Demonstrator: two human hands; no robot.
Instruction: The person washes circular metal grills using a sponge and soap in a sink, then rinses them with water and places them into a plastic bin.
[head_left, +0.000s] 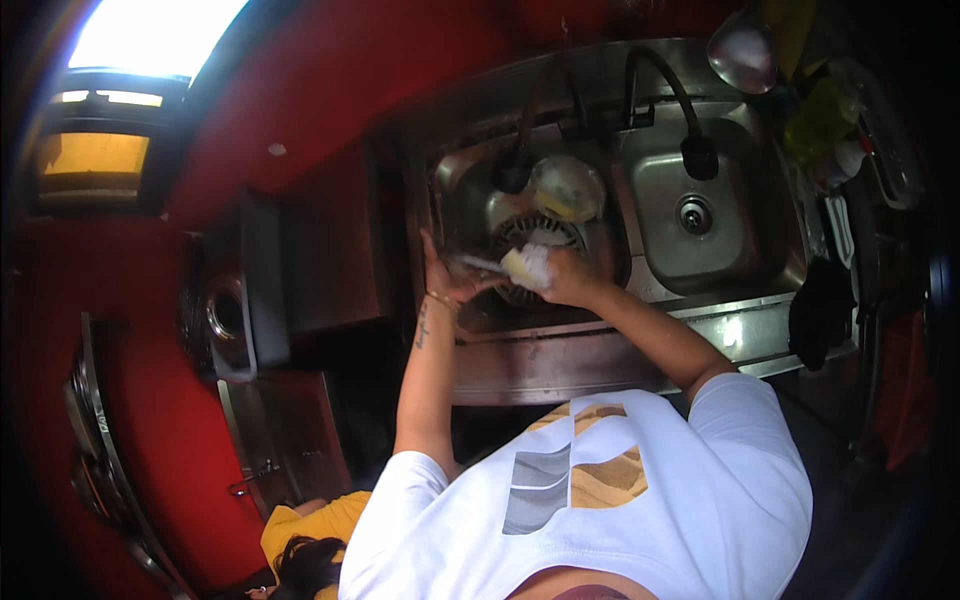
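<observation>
My right hand (571, 277) grips a foamy sponge (517, 264), pale yellow on one side, over the left sink basin (465, 184). Facing it, my left hand (448, 279) holds a thin, shiny item (476, 262), blurred and partly covered. The sponge presses against its right end; I cannot tell exactly what it is. Beyond my hands, a round, translucent container (574, 184) with something yellow at its edge sits in the basin. A dark slotted round piece (536, 225) lies at the bottom, partly behind the sponge.
Two dark faucets, one with a spray head (699, 156), hang over the basins. The right basin (660, 176) has a metal drain. Bottles (821, 124) and a ladle (742, 56) crowd the right side. A dark cloth (821, 311) hangs there. A person in yellow (315, 525) is behind me, left.
</observation>
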